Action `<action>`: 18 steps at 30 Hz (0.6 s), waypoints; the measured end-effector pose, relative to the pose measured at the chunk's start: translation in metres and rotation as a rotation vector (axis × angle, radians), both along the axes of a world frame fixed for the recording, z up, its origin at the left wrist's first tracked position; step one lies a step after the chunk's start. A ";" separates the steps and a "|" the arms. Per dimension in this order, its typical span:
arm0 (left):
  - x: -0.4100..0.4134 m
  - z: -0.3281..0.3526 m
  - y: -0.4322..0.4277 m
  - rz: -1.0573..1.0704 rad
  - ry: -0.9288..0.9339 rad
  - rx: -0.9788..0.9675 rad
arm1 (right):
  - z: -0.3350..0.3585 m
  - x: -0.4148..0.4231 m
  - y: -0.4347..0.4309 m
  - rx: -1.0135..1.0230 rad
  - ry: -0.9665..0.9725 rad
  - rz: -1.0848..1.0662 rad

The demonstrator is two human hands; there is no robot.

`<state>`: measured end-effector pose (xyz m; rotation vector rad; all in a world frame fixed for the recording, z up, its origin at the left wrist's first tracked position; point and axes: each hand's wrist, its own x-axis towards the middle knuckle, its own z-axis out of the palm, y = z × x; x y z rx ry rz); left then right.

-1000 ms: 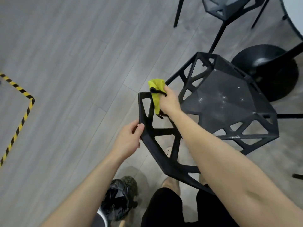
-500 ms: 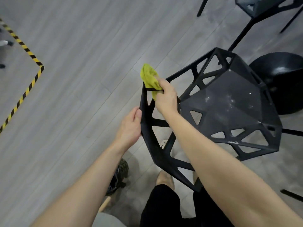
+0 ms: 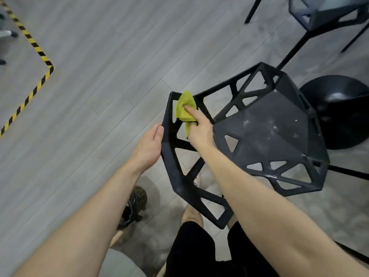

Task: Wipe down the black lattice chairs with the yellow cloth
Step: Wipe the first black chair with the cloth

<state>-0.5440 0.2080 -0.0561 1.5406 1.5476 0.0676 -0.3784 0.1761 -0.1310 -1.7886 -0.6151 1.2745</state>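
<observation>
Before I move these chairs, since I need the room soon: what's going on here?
A person is wiping the black lattice chair. The right hand holds the yellow cloth and presses it with a straight forefinger against a corner of the backrest frame. The left hand grips the frame's outer edge. Pale specks show on the seat. A second black lattice chair stands beyond, untouched.

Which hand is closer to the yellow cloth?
Right. The right hand holds the yellow cloth against the black lattice chair; the left hand grips the chair's edge just beside it, not touching the cloth.
</observation>
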 end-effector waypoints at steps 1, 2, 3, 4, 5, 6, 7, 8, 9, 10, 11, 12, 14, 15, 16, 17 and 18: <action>-0.003 -0.003 -0.003 0.000 0.002 0.003 | 0.011 -0.004 -0.012 0.066 -0.021 0.084; -0.006 -0.004 -0.006 0.007 0.012 0.008 | 0.018 -0.002 -0.028 0.105 0.006 0.167; -0.006 -0.005 -0.009 0.016 0.015 0.017 | 0.017 0.005 -0.044 0.119 0.024 0.242; -0.005 -0.006 -0.011 0.020 0.017 0.034 | 0.021 0.016 -0.057 0.137 0.029 0.324; -0.002 -0.004 -0.011 0.008 0.032 0.054 | 0.020 0.027 -0.065 0.127 0.020 0.384; 0.001 -0.003 -0.010 -0.025 0.058 0.070 | 0.020 0.037 -0.069 0.092 0.015 0.400; 0.003 0.000 -0.008 -0.071 0.100 0.078 | 0.022 0.046 -0.068 0.039 0.043 0.362; 0.003 0.003 -0.006 -0.106 0.152 0.073 | 0.027 0.053 -0.068 -0.028 0.099 0.284; 0.003 0.009 -0.006 -0.131 0.187 0.060 | 0.030 0.060 -0.066 -0.092 0.154 0.173; -0.001 0.013 -0.006 -0.148 0.209 0.031 | 0.032 0.067 -0.066 -0.140 0.215 0.057; -0.005 0.019 -0.008 -0.173 0.234 -0.011 | 0.034 0.073 -0.068 -0.177 0.300 -0.051; -0.009 0.025 -0.009 -0.195 0.248 -0.068 | 0.036 0.079 -0.069 -0.204 0.406 -0.139; -0.018 0.037 -0.007 -0.239 0.303 -0.227 | 0.043 0.089 -0.070 -0.203 0.569 -0.207; -0.022 0.043 -0.004 -0.290 0.381 -0.298 | 0.048 0.093 -0.071 -0.181 0.604 -0.208; -0.024 0.049 0.002 -0.362 0.507 -0.321 | 0.051 0.097 -0.071 -0.158 0.623 -0.198; -0.023 0.054 0.008 -0.439 0.668 -0.259 | 0.054 0.100 -0.070 -0.137 0.643 -0.185; -0.018 0.058 0.013 -0.494 0.810 -0.116 | 0.056 0.102 -0.069 -0.121 0.658 -0.177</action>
